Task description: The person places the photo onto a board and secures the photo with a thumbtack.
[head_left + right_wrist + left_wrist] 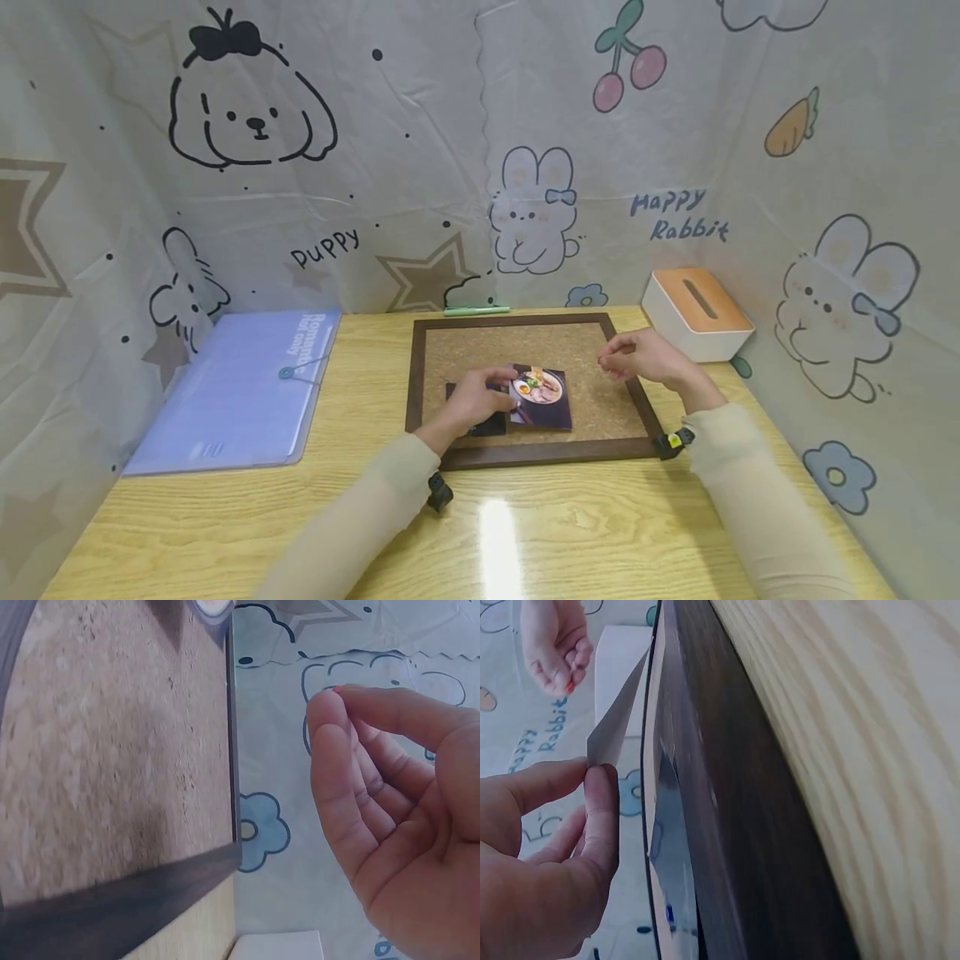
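My left hand [474,398] pinches the left edge of a photo card [546,410] showing a bowl of ramen. In the left wrist view, the card [615,731] is tilted up off the board, held between thumb and fingertips. Beneath my left hand a dark card [491,425] lies on the framed cork board [525,454], partly covered. Over the board's right side, my right hand [641,354] pinches a small red push pin [337,688] between thumb and forefinger. Only a bit of its red shows; the fingertips hide the rest.
A tissue box [697,312] with a wooden-looking lid stands behind my right hand. On the left lies a blue-purple document folder [232,392] with a string closure. A green pen [477,311] rests along the board's far edge. Patterned cloth walls enclose the table.
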A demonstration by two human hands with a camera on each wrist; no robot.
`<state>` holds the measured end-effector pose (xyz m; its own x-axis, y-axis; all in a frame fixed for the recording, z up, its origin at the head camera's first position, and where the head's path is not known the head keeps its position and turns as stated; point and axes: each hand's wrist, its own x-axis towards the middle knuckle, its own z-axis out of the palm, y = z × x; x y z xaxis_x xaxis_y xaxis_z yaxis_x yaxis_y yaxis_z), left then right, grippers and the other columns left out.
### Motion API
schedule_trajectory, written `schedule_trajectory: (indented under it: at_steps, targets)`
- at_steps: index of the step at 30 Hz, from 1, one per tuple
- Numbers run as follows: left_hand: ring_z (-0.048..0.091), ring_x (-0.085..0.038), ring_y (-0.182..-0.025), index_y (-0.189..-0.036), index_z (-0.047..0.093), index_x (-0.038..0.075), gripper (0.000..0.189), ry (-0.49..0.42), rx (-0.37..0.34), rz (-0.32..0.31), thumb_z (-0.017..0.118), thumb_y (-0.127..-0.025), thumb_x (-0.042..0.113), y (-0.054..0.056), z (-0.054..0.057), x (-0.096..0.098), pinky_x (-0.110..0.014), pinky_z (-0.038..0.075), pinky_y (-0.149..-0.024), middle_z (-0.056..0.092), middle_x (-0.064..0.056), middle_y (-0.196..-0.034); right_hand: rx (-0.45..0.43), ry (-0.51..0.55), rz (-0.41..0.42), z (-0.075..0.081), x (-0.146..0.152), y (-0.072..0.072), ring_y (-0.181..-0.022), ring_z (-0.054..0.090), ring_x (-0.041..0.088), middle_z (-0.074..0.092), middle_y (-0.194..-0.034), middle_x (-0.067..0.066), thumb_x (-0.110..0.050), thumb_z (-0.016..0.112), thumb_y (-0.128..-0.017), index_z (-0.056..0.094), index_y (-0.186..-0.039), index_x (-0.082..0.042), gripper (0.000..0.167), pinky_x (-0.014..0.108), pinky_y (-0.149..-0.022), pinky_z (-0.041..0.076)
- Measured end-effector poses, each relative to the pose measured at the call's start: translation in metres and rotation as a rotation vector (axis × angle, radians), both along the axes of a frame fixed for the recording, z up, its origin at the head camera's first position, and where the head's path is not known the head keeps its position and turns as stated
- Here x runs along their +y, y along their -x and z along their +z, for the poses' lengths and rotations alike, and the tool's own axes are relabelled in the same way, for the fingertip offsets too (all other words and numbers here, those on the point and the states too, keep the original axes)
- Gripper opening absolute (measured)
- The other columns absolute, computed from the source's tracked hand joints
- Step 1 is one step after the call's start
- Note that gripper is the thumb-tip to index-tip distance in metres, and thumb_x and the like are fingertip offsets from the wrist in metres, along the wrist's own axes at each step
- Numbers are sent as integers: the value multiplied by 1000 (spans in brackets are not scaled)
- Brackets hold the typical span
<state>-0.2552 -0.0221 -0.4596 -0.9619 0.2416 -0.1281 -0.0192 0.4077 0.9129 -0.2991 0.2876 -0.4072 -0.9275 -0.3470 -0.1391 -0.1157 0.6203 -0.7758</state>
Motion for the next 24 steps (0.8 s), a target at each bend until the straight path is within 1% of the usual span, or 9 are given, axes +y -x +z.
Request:
schedule_trajectory:
  at_steps: [2,4,8,9,11,13,16,19,24]
  targets:
    - [60,-24,-110,-127,68,16,41,16,0,5,75,-87,8,1,1,7,-35,53,-87,66,-7,-119,2,-5,2,-1,-3,1,-80,70,20,72,-98,22,-14,62,-98,69,-108,5,23,42,-76,60]
    - [62,-22,-106,-126,69,15,41,21,1,6,75,-86,7,3,1,13,-31,53,-81,67,-7,-116,6,-7,4,-3,-6,2,-81,69,21,72,-98,21,-15,63,-97,69,-107,5,23,41,-76,60]
    - [65,-23,-103,-124,69,10,42,0,-15,-4,76,-84,2,5,-1,24,-28,55,-77,66,-10,-116,-15,6,3,-7,-11,5,-83,71,23,73,-99,20,-17,65,-96,69,-108,5,25,40,-77,60]
    - [66,-23,-104,-124,69,10,42,11,-15,-2,76,-83,2,6,-2,26,-29,56,-79,66,-10,-115,-27,13,2,-8,-12,6,-83,71,22,73,-100,19,-17,66,-96,69,-108,5,25,41,-78,60]
    - [64,-24,-107,-123,69,10,43,43,-12,1,78,-82,2,7,-5,30,-33,55,-86,66,-11,-116,-55,31,1,-12,-15,8,-82,71,20,74,-101,19,-15,65,-96,69,-108,6,25,42,-80,61]
    - [63,-24,-109,-123,69,11,43,107,11,8,79,-82,5,7,-7,34,-36,53,-92,67,-10,-117,-81,31,-4,-15,-18,11,-81,71,18,73,-103,19,-13,63,-97,69,-108,7,24,43,-81,61]
    - [63,-24,-113,-123,70,11,43,198,49,6,80,-82,8,7,-8,40,-38,51,-99,70,-8,-119,-112,20,-7,-22,-21,16,-80,71,17,73,-103,19,-11,61,-97,70,-107,5,21,41,-80,61]
    - [64,-23,-114,-123,70,10,42,262,79,7,80,-82,8,7,-7,45,-37,50,-101,71,-7,-119,-142,1,-7,-28,-25,21,-78,71,17,73,-99,16,-11,61,-97,71,-105,4,20,37,-76,61]
    - [63,-24,-112,-122,70,9,43,299,95,11,81,-81,8,7,-5,50,-38,50,-100,71,-8,-117,-180,-17,20,-40,-30,32,-74,69,14,73,-91,11,-11,60,-97,71,-105,3,20,30,-69,60]
